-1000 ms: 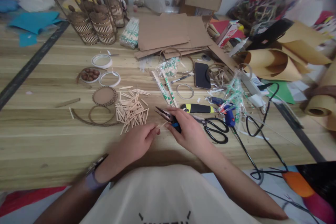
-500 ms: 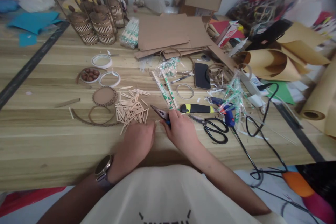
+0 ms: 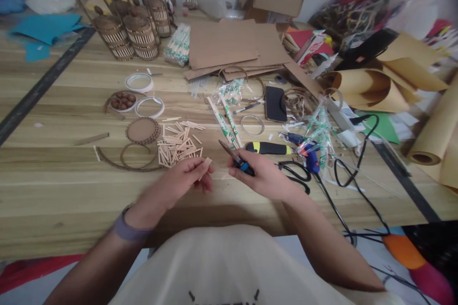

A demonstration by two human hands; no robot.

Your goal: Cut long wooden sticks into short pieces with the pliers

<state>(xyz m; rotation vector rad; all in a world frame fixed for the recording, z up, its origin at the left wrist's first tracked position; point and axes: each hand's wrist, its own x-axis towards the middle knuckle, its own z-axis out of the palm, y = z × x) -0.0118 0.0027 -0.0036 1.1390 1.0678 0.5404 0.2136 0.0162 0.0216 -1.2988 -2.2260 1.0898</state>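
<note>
Between thumb and fingers, my left hand [image 3: 189, 175] pinches a short wooden stick [image 3: 207, 161], or maybe a few of them, just in front of a pile of cut wooden sticks [image 3: 179, 145]. My right hand [image 3: 260, 175] is wrapped round a pair of pliers [image 3: 236, 156], whose dark jaws point up and to the left. Two chopsticks in green-printed wrappers [image 3: 225, 126] lie beyond the pliers. Black-handled scissors [image 3: 295, 170] lie beside my right hand, partly covered by it.
Left of the pile are a round cardboard disc [image 3: 143, 131], tape rolls [image 3: 139, 82] and a bowl of brown balls [image 3: 123, 101]. A yellow-black cutter [image 3: 270, 148], a blue glue gun [image 3: 312, 157] and its cable are to the right. Small lidded baskets [image 3: 138, 33] stand behind.
My left hand has turned over and lifted, showing the stick in its fingers. My right hand has drawn the pliers to the right, and the two hands are farther apart.
</note>
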